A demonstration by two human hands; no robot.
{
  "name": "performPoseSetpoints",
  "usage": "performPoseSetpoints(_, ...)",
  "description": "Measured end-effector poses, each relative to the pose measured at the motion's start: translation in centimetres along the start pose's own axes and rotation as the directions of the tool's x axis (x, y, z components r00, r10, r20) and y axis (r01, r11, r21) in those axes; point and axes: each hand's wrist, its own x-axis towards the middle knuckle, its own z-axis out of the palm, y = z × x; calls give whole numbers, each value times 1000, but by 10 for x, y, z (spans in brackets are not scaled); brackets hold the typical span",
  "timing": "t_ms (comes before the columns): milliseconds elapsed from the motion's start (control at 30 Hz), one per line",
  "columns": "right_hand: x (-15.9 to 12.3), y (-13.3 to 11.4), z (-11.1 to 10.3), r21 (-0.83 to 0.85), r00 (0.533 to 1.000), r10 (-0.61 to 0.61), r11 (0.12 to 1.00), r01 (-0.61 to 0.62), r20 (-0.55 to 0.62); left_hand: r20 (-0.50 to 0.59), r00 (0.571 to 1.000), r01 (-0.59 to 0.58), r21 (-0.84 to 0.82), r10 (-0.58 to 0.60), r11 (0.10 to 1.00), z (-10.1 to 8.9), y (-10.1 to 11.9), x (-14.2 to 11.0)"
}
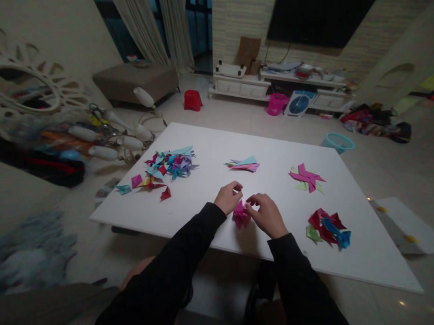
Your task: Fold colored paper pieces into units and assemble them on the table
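Both my hands meet over the near middle of a white table [359,264]. My left hand [228,197] and my right hand [267,214] pinch a small folded magenta paper piece [241,216] between their fingertips, holding it just above the tabletop. Both arms wear black sleeves. A heap of folded paper pieces in blue, purple and red [168,166] lies to the left. A small flat stack of coloured paper [243,164] lies straight ahead of my hands.
A pink and green paper pinwheel [307,178] lies at the right, and a pile of red, blue and green folded pieces [327,228] sits nearer. Beyond the table stand a red stool [193,100], a pink bucket [277,104] and a teal basket [338,142].
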Motion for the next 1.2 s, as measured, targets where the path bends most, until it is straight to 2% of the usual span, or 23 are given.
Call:
performPoseSetpoints(100,5,-18,6,-16,998,-42,999,43,40,-35,999,24,104,-20,994,-14,-15,1)
performPoseSetpoints(200,4,-21,6,-24,997,-55,998,56,50,-51,997,69,276,-58,959,-33,-30,-2)
performPoseSetpoints(267,2,-18,6,-20,998,-52,998,53,47,-72,991,131,432,-110,892,-50,-39,-6)
performPoseSetpoints(333,1,-14,5,-17,998,-43,999,44,46,-117,974,224,571,-192,790,-71,-47,-11)
performPoseSetpoints(433,-1,-10,3,-9,998,-42,999,43,54,-214,925,372,680,-314,631,-106,-62,-16)
performPoseSetpoints(533,-2,-9,0,-10,998,-43,999,43,47,-316,844,510,721,-433,470,-138,-80,-17)
performPoseSetpoints(567,-2,-10,-1,-12,998,-41,999,42,45,-315,821,528,736,-476,424,-147,-86,-17)
performPoseSetpoints(633,-3,-11,-2,-15,998,-34,999,35,44,-266,801,512,770,-536,382,-159,-97,-16)
performPoseSetpoints(733,-3,-12,-5,-12,999,-21,1000,22,44,-207,795,480,790,-571,382,-166,-108,-15)
performPoseSetpoints(1033,-5,-17,-9,-7,999,-12,1000,13,50,-189,772,481,798,-608,363,-173,-115,-14)
performPoseSetpoints(1133,-6,-18,-11,-5,998,-6,1000,7,62,-166,784,460,803,-598,380,-175,-115,-15)
performPoseSetpoints(1200,-7,-19,-12,-7,998,-10,1000,10,63,-151,807,430,813,-571,392,-175,-115,-15)
